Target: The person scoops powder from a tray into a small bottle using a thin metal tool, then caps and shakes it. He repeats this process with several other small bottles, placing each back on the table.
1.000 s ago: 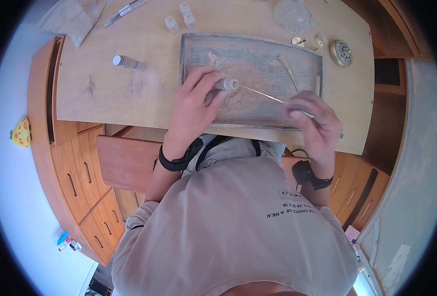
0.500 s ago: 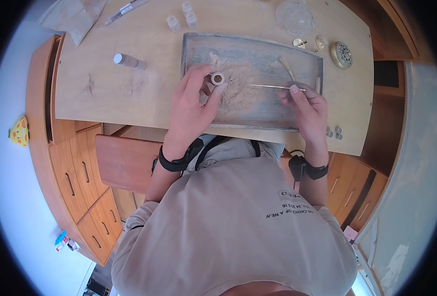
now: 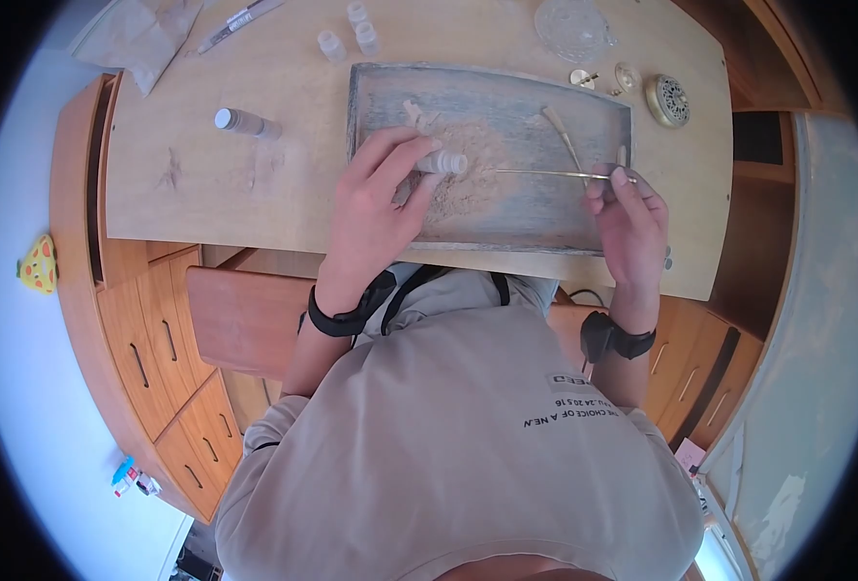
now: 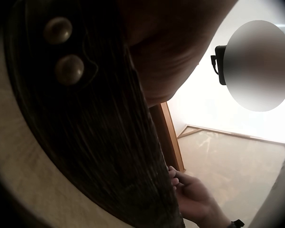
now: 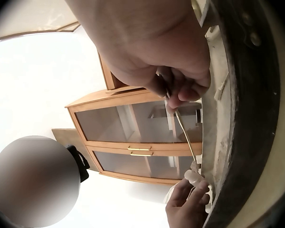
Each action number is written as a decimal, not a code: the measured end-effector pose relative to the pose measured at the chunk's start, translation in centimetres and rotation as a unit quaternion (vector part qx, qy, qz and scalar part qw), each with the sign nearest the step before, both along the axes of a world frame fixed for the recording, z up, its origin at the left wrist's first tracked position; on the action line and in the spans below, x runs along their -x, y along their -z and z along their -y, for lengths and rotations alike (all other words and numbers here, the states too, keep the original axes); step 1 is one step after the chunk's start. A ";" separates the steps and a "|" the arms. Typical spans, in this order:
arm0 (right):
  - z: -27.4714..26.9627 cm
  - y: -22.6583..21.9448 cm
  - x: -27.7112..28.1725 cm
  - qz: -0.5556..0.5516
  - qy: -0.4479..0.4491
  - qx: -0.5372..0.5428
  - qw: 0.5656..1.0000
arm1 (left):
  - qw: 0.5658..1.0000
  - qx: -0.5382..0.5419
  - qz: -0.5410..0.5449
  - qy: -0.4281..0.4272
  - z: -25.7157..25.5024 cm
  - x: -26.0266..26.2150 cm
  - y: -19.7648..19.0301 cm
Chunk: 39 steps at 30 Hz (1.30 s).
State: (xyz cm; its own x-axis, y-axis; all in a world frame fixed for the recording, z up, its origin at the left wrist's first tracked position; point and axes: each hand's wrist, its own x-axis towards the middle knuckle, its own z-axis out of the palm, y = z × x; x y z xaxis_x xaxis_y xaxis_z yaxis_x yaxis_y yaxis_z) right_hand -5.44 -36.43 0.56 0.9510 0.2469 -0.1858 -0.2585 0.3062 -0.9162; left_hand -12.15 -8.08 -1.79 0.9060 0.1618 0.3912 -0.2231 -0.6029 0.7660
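Observation:
In the head view my left hand (image 3: 376,208) holds a small clear bottle (image 3: 444,163) on its side, uncapped mouth toward the right. Below it, brownish powder (image 3: 473,198) is heaped in a grey, worn wooden tray (image 3: 506,242). A thin brass-coloured rod (image 3: 550,174) is pinched between thumb and fingers of my right hand (image 3: 632,228), over the tray's right side. Its tip points left at the bottle, a short gap from the mouth. The right wrist view shows the rod (image 5: 185,130) slanting down toward the bottle (image 5: 194,177). A dark tray side blocks much of the left wrist view.
A small brush (image 3: 562,136) lies in the tray. Left of it rests a capped bottle (image 3: 247,123); several small bottles (image 3: 366,39) stand behind. A glass dish (image 3: 572,29) and a round pierced brass-coloured container (image 3: 667,101) sit at the back right. A pen (image 3: 238,24) lies back left.
The rod's tip was at the bottle's mouth, then moved away with my right hand, which has since shifted slightly right. The bottle's mouth turned up toward the head camera, then tipped back to the right.

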 end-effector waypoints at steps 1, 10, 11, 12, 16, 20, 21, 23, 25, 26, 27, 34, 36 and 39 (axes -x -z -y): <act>0.2 -0.1 0.0 0.005 0.001 -0.011 1.000 | 1.000 -0.003 -0.002 0.000 0.0 0.0 0.0; -0.7 -1.0 0.1 0.017 -0.005 -0.014 1.000 | 1.000 0.016 -0.007 0.022 0.3 -0.1 -0.5; -0.9 -1.1 0.1 0.017 -0.009 -0.007 1.000 | 1.000 0.012 -0.004 0.022 0.3 -0.1 -0.5; -1.0 -1.1 0.1 0.022 -0.014 0.000 1.000 | 1.000 0.007 -0.001 0.022 0.2 -0.1 -0.4; -1.9 -1.3 0.5 0.052 -0.034 0.059 0.996 | 1.000 -0.006 0.001 0.025 0.2 -0.1 -0.2; -3.7 -3.1 1.6 0.155 -0.089 0.181 0.967 | 0.999 0.022 -0.023 0.029 0.3 -0.1 -0.4; -3.6 -3.7 1.6 0.186 -0.104 0.182 0.960 | 0.999 0.029 -0.023 0.030 0.3 -0.1 -0.5; -3.2 -4.6 1.6 0.247 -0.135 0.183 0.942 | 0.999 0.036 -0.025 0.028 0.2 0.0 -0.5; -1.7 -5.0 1.3 0.262 -0.132 0.174 0.940 | 0.999 0.040 -0.027 0.024 0.2 0.0 -0.4; -0.9 -5.1 1.1 0.269 -0.130 0.170 0.939 | 0.998 0.045 -0.024 0.022 0.2 0.0 -0.3; -0.4 -4.9 0.8 0.244 -0.106 0.127 0.956 | 0.998 0.050 -0.021 0.020 0.2 0.0 -0.2; -0.2 -0.6 -0.5 0.105 -0.010 0.107 0.989 | 0.996 0.089 -0.029 -0.008 0.2 0.2 -0.5; -1.6 -0.1 -0.7 0.099 -0.022 0.128 0.987 | 0.994 0.099 -0.030 -0.017 0.3 0.2 -0.4; -2.8 0.5 -1.1 0.059 -0.037 0.122 0.990 | 0.994 0.099 -0.030 -0.027 0.3 0.3 -0.5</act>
